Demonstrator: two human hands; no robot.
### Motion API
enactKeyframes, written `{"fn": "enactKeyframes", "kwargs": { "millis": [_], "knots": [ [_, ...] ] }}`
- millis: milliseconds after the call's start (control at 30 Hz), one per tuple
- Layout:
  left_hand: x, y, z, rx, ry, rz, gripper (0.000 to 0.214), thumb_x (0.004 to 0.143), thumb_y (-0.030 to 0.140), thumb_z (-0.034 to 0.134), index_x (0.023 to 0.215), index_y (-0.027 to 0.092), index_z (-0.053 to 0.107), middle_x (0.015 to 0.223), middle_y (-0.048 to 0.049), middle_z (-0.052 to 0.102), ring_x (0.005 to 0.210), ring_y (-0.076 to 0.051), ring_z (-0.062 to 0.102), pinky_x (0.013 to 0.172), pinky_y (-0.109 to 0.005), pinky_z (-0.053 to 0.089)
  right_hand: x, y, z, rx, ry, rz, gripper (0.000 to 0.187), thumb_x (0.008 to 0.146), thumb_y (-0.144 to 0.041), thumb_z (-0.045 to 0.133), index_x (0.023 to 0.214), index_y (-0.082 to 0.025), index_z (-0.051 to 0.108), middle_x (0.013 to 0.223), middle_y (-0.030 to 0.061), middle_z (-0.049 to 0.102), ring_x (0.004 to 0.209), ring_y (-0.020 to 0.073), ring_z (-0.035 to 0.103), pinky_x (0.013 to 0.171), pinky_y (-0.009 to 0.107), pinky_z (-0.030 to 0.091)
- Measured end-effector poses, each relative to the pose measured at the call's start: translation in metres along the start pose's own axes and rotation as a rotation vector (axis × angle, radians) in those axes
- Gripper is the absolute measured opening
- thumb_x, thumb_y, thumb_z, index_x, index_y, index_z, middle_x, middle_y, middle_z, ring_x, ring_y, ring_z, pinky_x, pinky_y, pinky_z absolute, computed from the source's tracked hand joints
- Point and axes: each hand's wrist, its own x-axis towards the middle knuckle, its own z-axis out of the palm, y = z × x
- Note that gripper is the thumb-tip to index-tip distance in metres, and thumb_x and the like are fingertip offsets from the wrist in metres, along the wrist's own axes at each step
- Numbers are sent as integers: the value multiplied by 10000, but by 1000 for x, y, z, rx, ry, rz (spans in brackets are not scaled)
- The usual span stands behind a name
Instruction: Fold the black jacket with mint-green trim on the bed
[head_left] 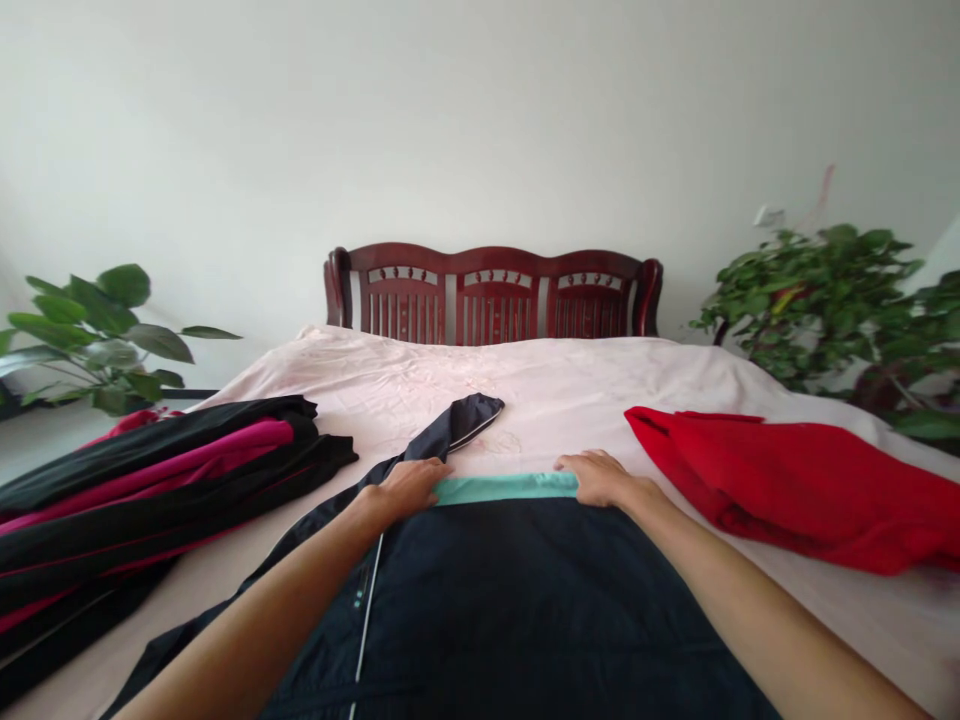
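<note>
A dark navy jacket (525, 600) with white piping lies spread in front of me, its near part running out of the bottom of the view. Along its far edge shows a turquoise strip (506, 487). My left hand (411, 487) is closed on the left end of that strip, and my right hand (600, 477) grips the right end; the fingertips of both are partly hidden. Beyond my left hand, one navy sleeve (457, 425) with a white line stretches away over the sheet.
The jacket lies on a bed with a pale pink sheet (570, 390). Black and magenta clothes (187, 480) are piled at left, a folded red garment (795, 480) at right. Behind stand a dark wooden headboard (495, 290) and leafy plants (112, 330) on both sides.
</note>
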Motion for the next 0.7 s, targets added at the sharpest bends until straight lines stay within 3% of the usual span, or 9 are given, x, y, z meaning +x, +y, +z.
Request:
{"fn": "enactKeyframes", "kwargs": {
  "millis": [67, 167, 367, 533, 700],
  "knots": [
    [7, -3, -2, 51, -62, 5, 432, 744, 152, 611, 1162, 256, 652, 1116, -45, 687, 964, -218, 670, 826, -286, 512, -6, -1, -1, -8, 7, -18, 432, 663, -73, 548, 1029, -236, 711, 959, 68, 729, 911, 227, 648, 796, 311, 422],
    [5, -1, -3, 112, -93, 24, 328, 779, 150, 583, 1079, 253, 666, 1064, -41, 677, 918, -212, 664, 800, -294, 506, -26, -7, -2, -19, 64, -53, 379, 734, -41, 468, 992, -219, 680, 1008, 72, 698, 969, 221, 610, 829, 310, 401],
    [-30, 22, 13, 236, 16, 30, 316, 890, 31, 365, 1054, 196, 579, 1053, -92, 602, 864, -210, 628, 791, -365, 502, -78, -10, 10, -112, 267, -209, 413, 794, 17, 378, 1050, -170, 643, 959, 98, 640, 923, 228, 561, 832, 339, 403],
    [-65, 35, 29, 323, -3, 93, 320, 900, 38, 382, 1101, 216, 558, 1070, -69, 597, 834, -180, 633, 778, -340, 533, -102, -1, 25, -63, 186, -286, 625, 714, 47, 409, 1254, -201, 605, 1041, 96, 660, 974, 229, 582, 884, 362, 433],
    [-86, 40, 28, 223, -39, 136, 499, 886, 31, 364, 1307, 262, 499, 1161, -74, 606, 909, -214, 660, 804, -346, 543, -102, -11, -6, 72, -34, -60, 635, 684, -81, 525, 1290, -242, 630, 1223, 118, 653, 1131, 291, 591, 962, 435, 451]
  ]
}}
